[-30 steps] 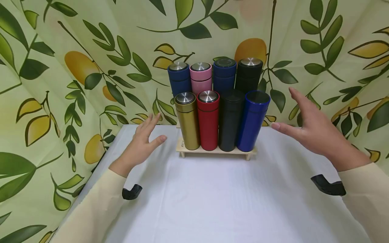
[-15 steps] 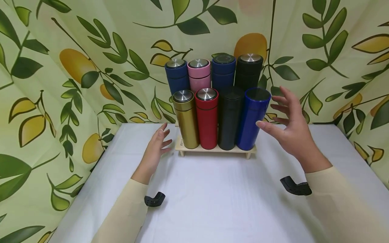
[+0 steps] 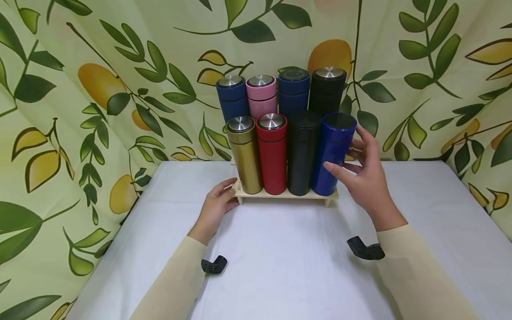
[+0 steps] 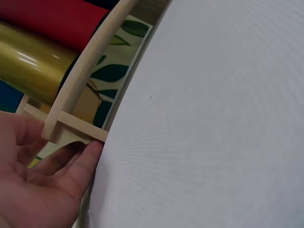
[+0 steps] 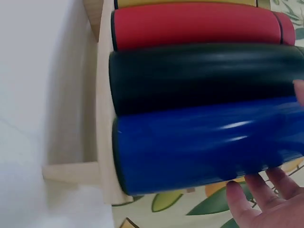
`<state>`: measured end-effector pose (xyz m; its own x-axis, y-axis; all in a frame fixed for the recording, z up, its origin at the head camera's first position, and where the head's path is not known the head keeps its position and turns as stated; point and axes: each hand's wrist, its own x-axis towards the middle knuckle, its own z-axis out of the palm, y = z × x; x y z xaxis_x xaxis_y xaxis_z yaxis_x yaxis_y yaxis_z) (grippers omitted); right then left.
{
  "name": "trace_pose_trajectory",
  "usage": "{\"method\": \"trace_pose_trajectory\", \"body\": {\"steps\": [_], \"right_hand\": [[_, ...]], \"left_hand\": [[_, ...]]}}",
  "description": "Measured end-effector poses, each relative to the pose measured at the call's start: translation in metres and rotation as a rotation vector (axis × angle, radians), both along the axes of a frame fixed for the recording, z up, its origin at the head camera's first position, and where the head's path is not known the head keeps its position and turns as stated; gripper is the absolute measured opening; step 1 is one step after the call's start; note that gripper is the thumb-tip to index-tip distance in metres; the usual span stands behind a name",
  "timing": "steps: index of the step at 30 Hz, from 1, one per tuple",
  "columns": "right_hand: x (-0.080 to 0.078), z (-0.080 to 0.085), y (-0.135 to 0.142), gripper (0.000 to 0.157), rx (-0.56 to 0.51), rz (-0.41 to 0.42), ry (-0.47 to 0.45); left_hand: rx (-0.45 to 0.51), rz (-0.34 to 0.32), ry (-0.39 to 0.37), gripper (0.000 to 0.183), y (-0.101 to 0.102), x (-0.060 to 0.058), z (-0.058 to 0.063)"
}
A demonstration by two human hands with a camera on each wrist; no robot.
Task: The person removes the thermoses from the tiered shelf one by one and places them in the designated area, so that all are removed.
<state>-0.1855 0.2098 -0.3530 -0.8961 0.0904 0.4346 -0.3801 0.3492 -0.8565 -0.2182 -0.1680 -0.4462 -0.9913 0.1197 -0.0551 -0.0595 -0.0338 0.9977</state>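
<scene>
left hand [image 3: 214, 206] is moving in since last frame, pinching the wooden rack [image 4: 81, 73] by its front left corner, right hand [image 3: 366, 180] is closing in too, grasping the blue bottle [image 3: 334, 144] at the front right corner

At your right grip [image 3: 367, 180], the blue bottle [image 3: 331, 153] looks smooth and glossy, the black bottle [image 3: 302, 160] next to it nearer matt. At your left grip [image 3: 216, 204] you have a rack [image 4: 84, 69] of plain wood, with a metallic-sheened gold bottle [image 3: 249, 169] just beyond, its lid [image 3: 241, 124] shiny metal; between your grips, the cloth-covered worktop [image 3: 288, 240] looks matt.
</scene>
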Motion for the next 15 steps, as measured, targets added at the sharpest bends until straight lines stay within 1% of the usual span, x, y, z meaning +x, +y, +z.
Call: {"method": "trace_pose_trajectory", "body": {"steps": [5, 10, 15], "right_hand": [[-0.002, -0.012, -0.002, 0.099, -0.044, -0.003, -0.021], [-0.006, -0.027, -0.003, 0.096, -0.09, 0.017, -0.059], [-0.009, -0.035, -0.006, 0.092, -0.094, 0.032, -0.082]], "left_hand": [[-0.002, 0.017, -0.011, 0.046, 0.001, -0.002, -0.003], [0.009, 0.008, 0.001, 0.047, 0.0, -0.002, -0.006], [0.018, 0.006, 0.007, 0.047, -0.002, -0.001, -0.008]]}}
